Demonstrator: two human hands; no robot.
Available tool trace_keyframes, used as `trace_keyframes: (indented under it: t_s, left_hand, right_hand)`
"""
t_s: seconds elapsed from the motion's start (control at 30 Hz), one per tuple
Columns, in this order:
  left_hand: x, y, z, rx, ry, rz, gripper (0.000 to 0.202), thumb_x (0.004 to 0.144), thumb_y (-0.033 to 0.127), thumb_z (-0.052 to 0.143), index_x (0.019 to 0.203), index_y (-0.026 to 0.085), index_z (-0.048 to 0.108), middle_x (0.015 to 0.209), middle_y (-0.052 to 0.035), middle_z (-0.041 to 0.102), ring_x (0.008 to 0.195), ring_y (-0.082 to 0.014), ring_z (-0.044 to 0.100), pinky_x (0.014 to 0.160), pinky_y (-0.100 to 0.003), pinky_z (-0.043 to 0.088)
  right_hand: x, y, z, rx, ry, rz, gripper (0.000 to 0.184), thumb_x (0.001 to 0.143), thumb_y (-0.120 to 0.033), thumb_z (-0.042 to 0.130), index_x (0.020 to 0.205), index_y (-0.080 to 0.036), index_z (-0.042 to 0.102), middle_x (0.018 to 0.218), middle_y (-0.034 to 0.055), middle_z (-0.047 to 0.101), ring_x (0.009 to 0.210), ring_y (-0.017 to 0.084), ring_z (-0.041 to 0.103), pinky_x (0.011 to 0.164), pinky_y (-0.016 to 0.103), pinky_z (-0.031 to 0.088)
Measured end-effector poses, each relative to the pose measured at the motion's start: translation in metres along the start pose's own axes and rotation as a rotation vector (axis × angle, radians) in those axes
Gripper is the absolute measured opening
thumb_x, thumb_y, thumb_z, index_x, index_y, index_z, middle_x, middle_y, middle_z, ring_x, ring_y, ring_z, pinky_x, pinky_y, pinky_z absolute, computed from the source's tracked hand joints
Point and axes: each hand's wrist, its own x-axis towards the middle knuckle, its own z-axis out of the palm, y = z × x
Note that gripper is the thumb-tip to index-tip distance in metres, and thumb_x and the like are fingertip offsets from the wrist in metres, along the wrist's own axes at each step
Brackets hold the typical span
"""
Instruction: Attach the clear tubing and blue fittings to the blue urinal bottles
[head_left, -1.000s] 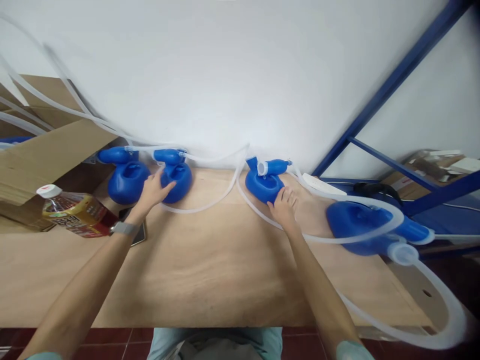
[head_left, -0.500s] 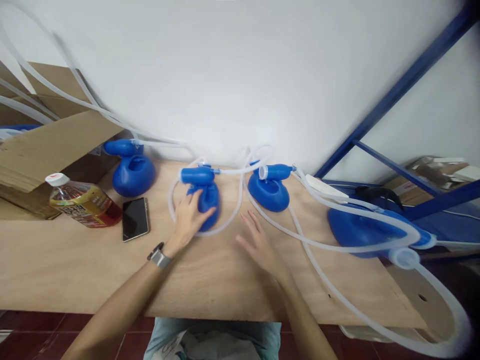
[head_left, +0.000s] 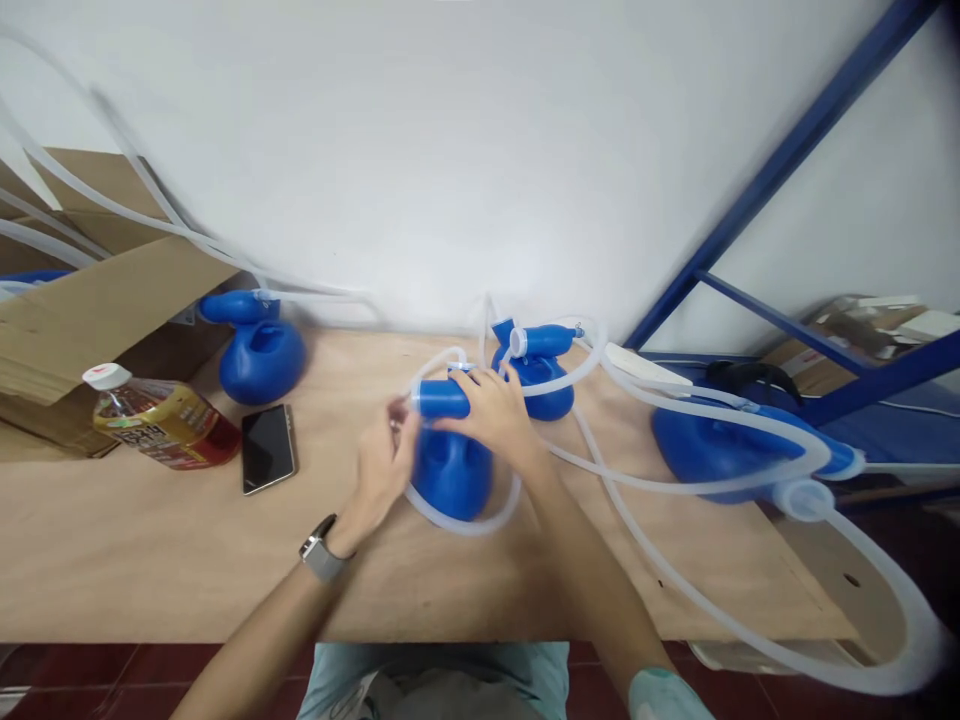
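A blue plastic bottle (head_left: pixel 454 480) with a round hollow body stands on the table in front of me, and a clear hose loops around it. Wrapped over its blue cylindrical neck piece (head_left: pixel 442 399) from the right is my right hand (head_left: pixel 491 412). My left hand (head_left: pixel 384 462) is at the pale open end of that piece, fingers curled together and slightly blurred; what they pinch, if anything, is hidden. Just behind my right hand sits a second blue bottle (head_left: pixel 551 400) with its own neck piece and hose.
To the left are a phone (head_left: pixel 268 449), a drink bottle (head_left: pixel 169 420), another blue bottle (head_left: pixel 262 362) and an open cardboard box (head_left: pixel 112 320). On the right lie a large blue bottle (head_left: pixel 705 450) and a long looping hose (head_left: pixel 697 595), near a blue metal frame (head_left: pixel 780 170).
The blue bottle has moved right and toward me, and its body has turned. My right hand has come over its neck piece; my left hand has shifted from the body to the piece's left end.
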Motion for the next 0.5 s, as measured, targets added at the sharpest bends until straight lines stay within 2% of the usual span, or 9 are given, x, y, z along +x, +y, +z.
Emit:
trace_keyframes:
  t_s: [0.07, 0.1, 0.17, 0.23, 0.3, 0.37, 0.5]
  left_hand:
    - [0.029, 0.007, -0.009, 0.09, -0.058, -0.018, 0.049, 0.109, 0.055, 0.039, 0.126, 0.018, 0.066, 0.119, -0.0143, 0.075, 0.102, -0.0274, 0.072, 0.089, -0.04, 0.054]
    - [0.041, 0.011, -0.011, 0.137, -0.126, -0.026, 0.05, 0.108, 0.057, 0.039, 0.116, 0.018, 0.07, 0.115, -0.0146, 0.076, 0.098, -0.0282, 0.073, 0.085, -0.039, 0.053]
    - [0.058, 0.02, -0.01, 0.22, -0.225, -0.068, 0.053, 0.104, 0.062, 0.044, 0.091, 0.02, 0.072, 0.091, -0.0132, 0.077, 0.083, -0.0286, 0.072, 0.074, -0.037, 0.049]
    - [0.067, 0.025, -0.003, 0.254, -0.22, -0.129, 0.052, 0.102, 0.061, 0.047, 0.074, 0.022, 0.065, 0.071, -0.011, 0.071, 0.072, -0.0284, 0.069, 0.066, -0.036, 0.043]
    - [0.069, 0.025, 0.004, 0.236, -0.178, -0.161, 0.048, 0.103, 0.053, 0.045, 0.069, 0.023, 0.061, 0.069, -0.0112, 0.069, 0.072, -0.0289, 0.068, 0.065, -0.035, 0.04]
    - [0.068, 0.021, 0.008, 0.18, -0.184, -0.168, 0.046, 0.105, 0.046, 0.041, 0.069, 0.023, 0.059, 0.07, -0.011, 0.069, 0.071, -0.0275, 0.068, 0.065, -0.035, 0.039]
    - [0.068, 0.009, 0.01, 0.066, -0.208, -0.208, 0.047, 0.104, 0.044, 0.04, 0.066, 0.022, 0.055, 0.063, -0.0062, 0.064, 0.06, -0.0219, 0.062, 0.058, -0.032, 0.037]
  right_hand:
    - [-0.007, -0.001, 0.008, -0.036, 0.095, 0.027, 0.067, 0.089, -0.067, 0.076, 0.137, -0.021, 0.068, 0.12, 0.0149, 0.078, 0.116, 0.037, 0.066, 0.125, 0.068, 0.018]
    - [-0.011, -0.003, 0.01, -0.055, 0.133, 0.037, 0.064, 0.089, -0.064, 0.077, 0.137, -0.022, 0.068, 0.119, 0.0143, 0.078, 0.115, 0.037, 0.066, 0.125, 0.07, 0.013]
    - [-0.017, -0.006, 0.013, -0.077, 0.165, 0.038, 0.057, 0.091, -0.056, 0.078, 0.137, -0.025, 0.068, 0.119, 0.0131, 0.077, 0.114, 0.036, 0.064, 0.125, 0.07, 0.009]
    - [-0.02, -0.009, 0.014, -0.088, 0.166, 0.017, 0.055, 0.091, -0.052, 0.078, 0.138, -0.025, 0.067, 0.12, 0.0128, 0.076, 0.115, 0.035, 0.063, 0.125, 0.067, 0.014]
    - [-0.019, -0.01, 0.014, -0.106, 0.161, -0.002, 0.056, 0.091, -0.051, 0.078, 0.138, -0.023, 0.066, 0.119, 0.0136, 0.076, 0.115, 0.035, 0.062, 0.123, 0.062, 0.021]
    - [-0.017, -0.011, 0.013, -0.137, 0.149, -0.016, 0.055, 0.091, -0.048, 0.078, 0.138, -0.022, 0.066, 0.118, 0.015, 0.075, 0.113, 0.035, 0.061, 0.118, 0.058, 0.028]
    - [-0.012, -0.016, 0.009, -0.182, 0.122, -0.038, 0.05, 0.089, -0.042, 0.08, 0.133, -0.021, 0.068, 0.115, 0.0154, 0.076, 0.109, 0.035, 0.061, 0.108, 0.052, 0.035]
